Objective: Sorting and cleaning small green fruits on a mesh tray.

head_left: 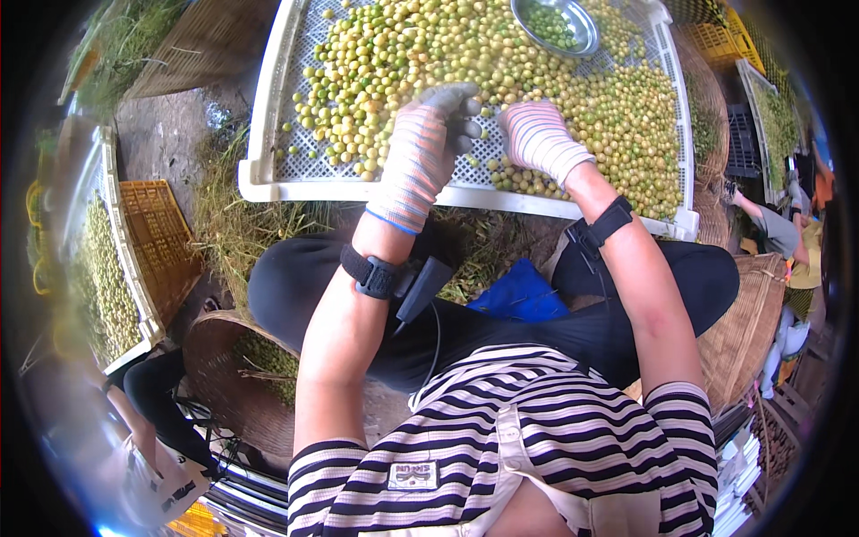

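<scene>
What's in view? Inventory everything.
Large tray: one, white, front centre
Fruits: many, greenish yellow, in tray
Bowl: one, silvery, tray's far right
Side tray: one, white, far left
Crates: several, orange, both sides
Woven baskets: several, brown, both sides
Stalks: many, greenish, near tray
Unclear item: one, blue, between legs
People: at least two, mixed colours, both edges
Straps: two, black, wrists
Legs: two, black, below tray
Left hand: one, pinkish glove, over tray
Right hand: one, pinkish glove, over tray

The fruit (394, 54) at the top is green and yellow, and the tray (344, 191) is white. Both gloves (413, 157) have pink and white stripes. The shirt (573, 421), at the bottom, has black and cream stripes. The cloth (519, 294) near the middle is blue.
</scene>
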